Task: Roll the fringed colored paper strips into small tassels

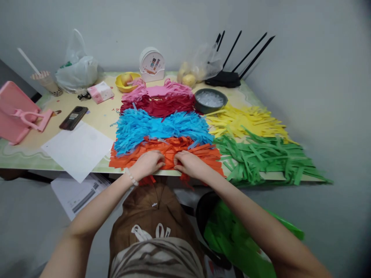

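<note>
Both my hands are at the table's front edge on a piece of orange fringed tissue paper (197,144). My left hand (150,164), with a beaded bracelet at its wrist, has its fingers closed on the orange paper. A little to the right, my right hand (185,163) pinches the same piece. Strips of it hang over the edge between and below my hands. Behind it lie blue fringed paper (162,127), dark red fringed paper (171,106) and pink fringed paper (158,91). Green fringed paper (266,154) and yellow fringed paper (249,119) lie to the right.
A dark bowl (210,101) stands behind the yellow paper. At the back are a router (224,79), a bag of fruit (188,79) and a yellow dish (123,87). Leftward lie a white sheet (78,148), a phone (74,118) and a pink stand (19,112). A black bin (203,210) is below.
</note>
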Motion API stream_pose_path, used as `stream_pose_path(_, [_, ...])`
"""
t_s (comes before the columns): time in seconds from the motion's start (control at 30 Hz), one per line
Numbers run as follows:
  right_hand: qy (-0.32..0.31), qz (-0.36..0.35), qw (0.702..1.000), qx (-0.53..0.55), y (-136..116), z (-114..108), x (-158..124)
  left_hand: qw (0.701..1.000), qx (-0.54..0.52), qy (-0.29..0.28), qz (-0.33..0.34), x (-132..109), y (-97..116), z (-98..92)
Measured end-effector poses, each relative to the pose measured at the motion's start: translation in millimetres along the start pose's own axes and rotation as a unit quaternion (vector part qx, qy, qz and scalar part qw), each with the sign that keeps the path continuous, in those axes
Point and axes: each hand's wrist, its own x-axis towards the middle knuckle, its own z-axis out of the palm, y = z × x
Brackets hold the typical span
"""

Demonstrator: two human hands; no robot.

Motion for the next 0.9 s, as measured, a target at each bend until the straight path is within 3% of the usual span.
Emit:
stream_pose_path(0.17, [0.004, -0.001, 1.0, 0.002, 2.3, -3.0, 2.5, 1.0, 0.028, 0.006, 0.004, -5.3, 8.7, 3.8])
stream_pose_path(0.3, [0.024, -0.001, 1.0, -0.004, -8.5, -6.0, -11.1, 0.999, 0.036, 0.039, -0.005, -7.9, 11.8, 10.5])
stream_pose_path(0.47, [0.085, -0.048, 0.995, -0.011, -50.1, 25.4, -34.6, 0.988, -0.002, 0.152, -0.039, -8.1, 9.7, 18.2])
stream_pose_path(0.57, [0.081, -0.014, 0.996, -0.027, -67.1, 46.3, -26.6, 0.963, -0.047, 0.258, -0.059, -12.3, 8.1, 18.1])
stream_pose_path(0.67, [0.089, 0.051, 0.994, -0.029, -71.8, 50.5, -11.5, 0.912, -0.101, 0.385, -0.097, -22.5, 0.4, 13.6])
stream_pose_path(0.77, [0.1, 0.08, 0.991, -0.025, -72.0, 46.4, -4.8, 0.818, -0.173, 0.524, -0.162, -38.4, -21.8, 1.5])
stream_pose_path(0.83, [0.108, 0.083, 0.99, -0.021, -71.2, 44.9, -4.9, 0.744, -0.222, 0.598, -0.199, -51.4, -44.0, -15.1])
stream_pose_path(0.9, [0.122, 0.076, 0.989, -0.016, -69.1, 46.2, -5.4, 0.697, -0.247, 0.638, -0.214, -66.7, -67.5, -41.1])
